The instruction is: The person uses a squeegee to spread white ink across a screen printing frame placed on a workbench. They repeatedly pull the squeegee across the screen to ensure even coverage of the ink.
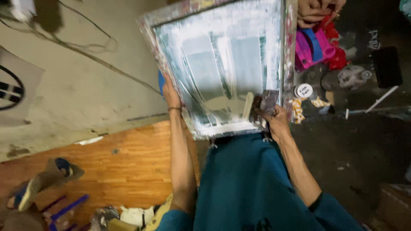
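Head view, looking down over the person's lap, teal garment [246,179] filling the lower middle.

Screen-printing frame [222,64]: large, rectangular, paint-spattered border, whitish mesh with two pale grey-green rectangular panels side by side. It is held up and tilted in front of the person, near edge just above the lap.

Left hand [170,95]: gripping the frame's left edge from the side, fingers wrapped behind it and out of sight, thin band at the wrist. Closed on the frame.

Right hand [274,119]: at the frame's lower right corner, fingers curled round a squeegee [262,105] with a pale blade and dark, ink-stained handle, which lies against the mesh near the bottom edge. Whether the hand also pinches the frame border cannot be told.

Surroundings:
- Wooden floor [128,167], orange-brown, lower left; pale worn surface above it with a thin cable across.
- Sandals [47,179] at far left.
- Dark floor on the right, stained.
- Small round white-lidded jar [303,90] just beside the frame's right edge.
- Pink, blue and red cloth [317,49] upper right, with another person's hands [314,10] above it.
- Dark flat slab [386,66] far right, white stick [381,99] below it.
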